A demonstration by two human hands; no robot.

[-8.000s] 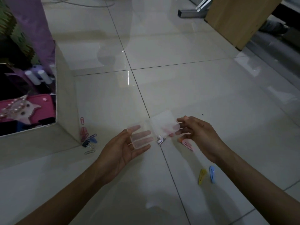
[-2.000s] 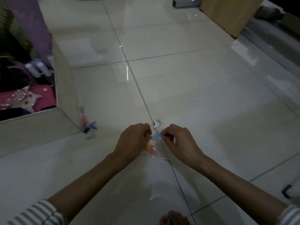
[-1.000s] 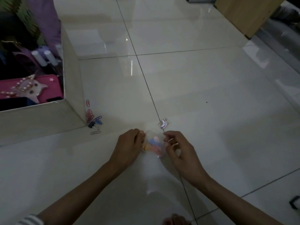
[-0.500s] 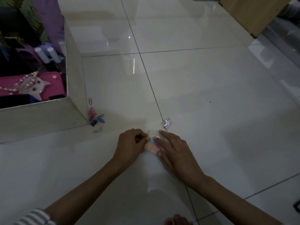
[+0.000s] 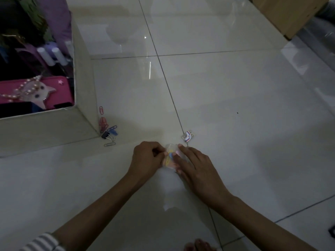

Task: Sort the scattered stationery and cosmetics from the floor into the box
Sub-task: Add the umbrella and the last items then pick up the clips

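We are working low over the pale tiled floor point(image 5: 235, 87), both hands meeting on a small clear case point(image 5: 170, 149) that is sitting on a tile right beside a grout line. Our left hand point(image 5: 146, 160) is curling its fingers in and pinching the case's left edge. Our right hand point(image 5: 195, 169) is lying across the top with its fingers fairly straight, pressing down on it. Through the plastic we are seeing coloured bits, blue, yellow and pink, though they are too blurred to make out properly.

Just beyond the case, apart from it, a little white packet point(image 5: 188, 137) with red and blue print is lying on the floor. Further left, at the corner of the box point(image 5: 45, 127), a small heap is waiting on the tiles: red paper clips point(image 5: 103, 122), a blue clip point(image 5: 113, 130), a black binder clip point(image 5: 106, 135) and a grey paper clip point(image 5: 109, 144).

The box is standing open at the left, and inside we are seeing a pink pencil case point(image 5: 61, 93) with a pale cat-like figure and a string of beads on it, plus white tubes point(image 5: 45, 56) behind it. A brown carton point(image 5: 290, 13) is filling the far right corner. A striped sleeve point(image 5: 43, 241) is showing on our left arm.
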